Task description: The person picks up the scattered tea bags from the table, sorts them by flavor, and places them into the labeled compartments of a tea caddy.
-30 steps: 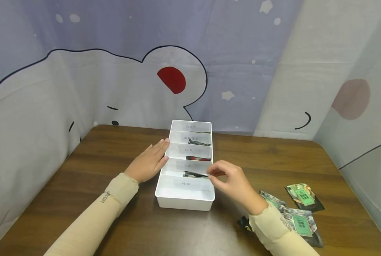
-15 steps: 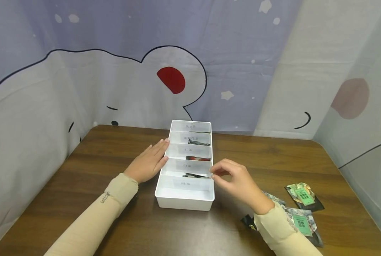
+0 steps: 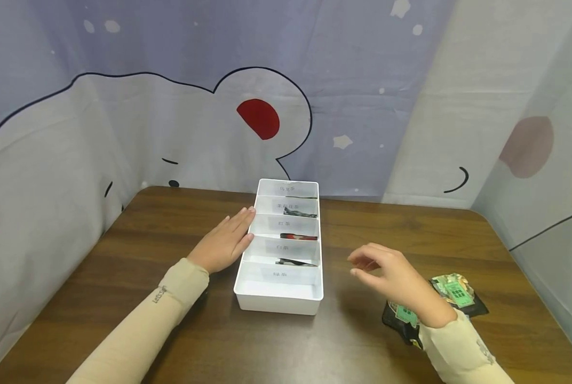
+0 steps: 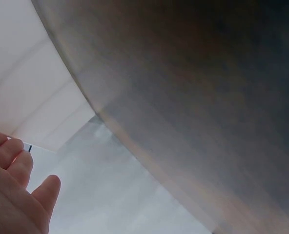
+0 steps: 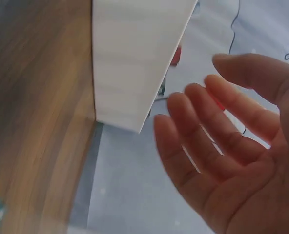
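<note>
A long white divided box (image 3: 280,304) stands mid-table, its compartments marked with handwritten-looking labels in Chinese characters. Thin packets show edge-on in the back compartments, among them a red one (image 3: 298,237) and a dark one (image 3: 295,262); the front compartment shows bare white. My left hand (image 3: 224,240) lies with extended fingers along the box's left rim. To the right of the box, my right hand (image 3: 384,269) hovers over the table with loosely bent fingers and nothing between them. In the right wrist view its palm (image 5: 242,185) faces the box wall.
Dark sachets with green labels lie on the right of the wooden table (image 3: 334,346): one sachet (image 3: 459,293) farther back, and others (image 3: 403,320) partly hidden under my right forearm. A printed cloth (image 3: 180,122) hangs behind the table's back edge.
My right hand has drawn away from the box's right rim, moving right toward the sachets. The left hand stays against the box, and the packets inside stay in their compartments.
</note>
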Motion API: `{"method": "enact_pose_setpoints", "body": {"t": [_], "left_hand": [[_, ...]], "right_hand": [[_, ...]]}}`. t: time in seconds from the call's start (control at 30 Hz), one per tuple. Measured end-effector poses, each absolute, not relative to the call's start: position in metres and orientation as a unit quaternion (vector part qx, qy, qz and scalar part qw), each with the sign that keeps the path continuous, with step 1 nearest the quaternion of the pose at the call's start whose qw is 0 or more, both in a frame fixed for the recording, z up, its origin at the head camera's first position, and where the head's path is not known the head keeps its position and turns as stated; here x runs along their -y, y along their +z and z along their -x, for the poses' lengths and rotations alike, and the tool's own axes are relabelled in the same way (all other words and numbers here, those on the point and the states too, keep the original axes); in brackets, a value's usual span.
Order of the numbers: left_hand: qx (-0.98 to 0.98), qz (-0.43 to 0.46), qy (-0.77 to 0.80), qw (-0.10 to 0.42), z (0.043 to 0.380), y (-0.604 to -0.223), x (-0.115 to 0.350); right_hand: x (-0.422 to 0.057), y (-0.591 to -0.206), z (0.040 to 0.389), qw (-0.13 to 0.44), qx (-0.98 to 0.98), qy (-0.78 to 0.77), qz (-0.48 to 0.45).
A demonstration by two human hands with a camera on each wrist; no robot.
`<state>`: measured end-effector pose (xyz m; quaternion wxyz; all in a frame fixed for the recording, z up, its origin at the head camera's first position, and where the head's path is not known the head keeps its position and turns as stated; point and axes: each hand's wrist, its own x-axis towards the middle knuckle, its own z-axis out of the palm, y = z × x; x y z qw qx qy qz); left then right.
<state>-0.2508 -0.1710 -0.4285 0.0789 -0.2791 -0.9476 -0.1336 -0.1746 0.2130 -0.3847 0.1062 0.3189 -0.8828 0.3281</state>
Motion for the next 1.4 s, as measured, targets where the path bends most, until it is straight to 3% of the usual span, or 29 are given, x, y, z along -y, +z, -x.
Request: {"method": "enact_pose_setpoints", "body": {"t": [0.43,0.87,1.4], "left_hand": [[0.950,0.274,-0.130,0.070,0.251,-0.429,0.171],[0.952,0.269,-0.128,0.064,0.249,-0.425,0.170],[0.952,0.268,-0.132,0.064,0.249,-0.426,0.169]], "right_hand": [[-0.263,-0.387,0.165,-0.036,0.936,0.252,-0.243],[-0.296,-0.398,0.159,-0.123,0.947,0.246,-0.166],[-0.307,-0.414,0.160,-0.119,0.969,0.162,-0.146]]}}
